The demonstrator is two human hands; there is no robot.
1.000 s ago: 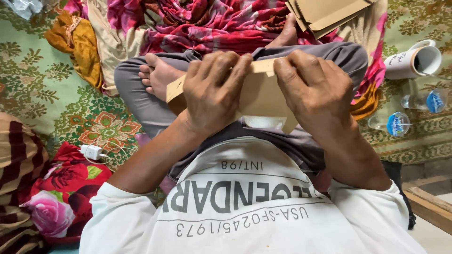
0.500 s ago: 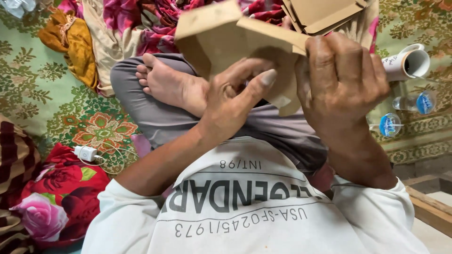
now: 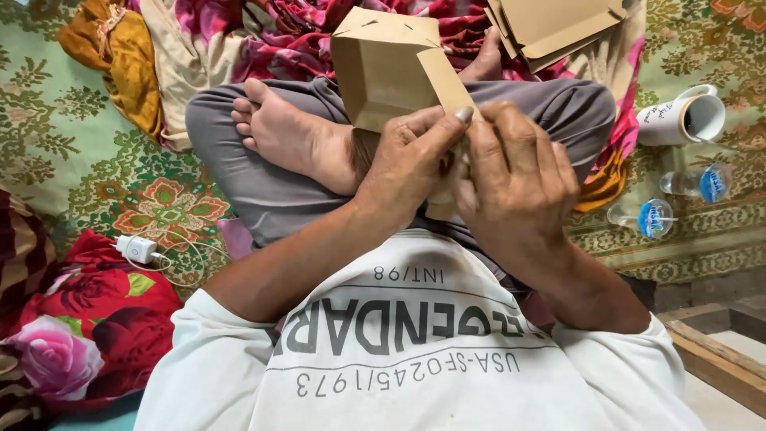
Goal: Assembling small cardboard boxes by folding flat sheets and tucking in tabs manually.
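Observation:
I hold a partly folded brown cardboard box (image 3: 388, 70) over my crossed legs in grey trousers. My left hand (image 3: 408, 164) grips its lower edge, thumb and forefinger pinching a flap. My right hand (image 3: 515, 175) closes on the same edge from the right, fingers curled over the card. The box's near corner is hidden behind both hands. My bare foot (image 3: 291, 136) rests just left of the box.
A stack of flat brown cardboard blanks (image 3: 554, 24) lies beyond my knee. A white paper roll (image 3: 682, 118) and two plastic bottles (image 3: 666, 215) lie at right. A white charger with cable (image 3: 140, 249) sits on the floral cloth at left, near a red flowered pillow (image 3: 88, 319).
The flat cardboard piece has been lifted from my lap and folded up into a box shape. Both hands have shifted to its lower edge, close together.

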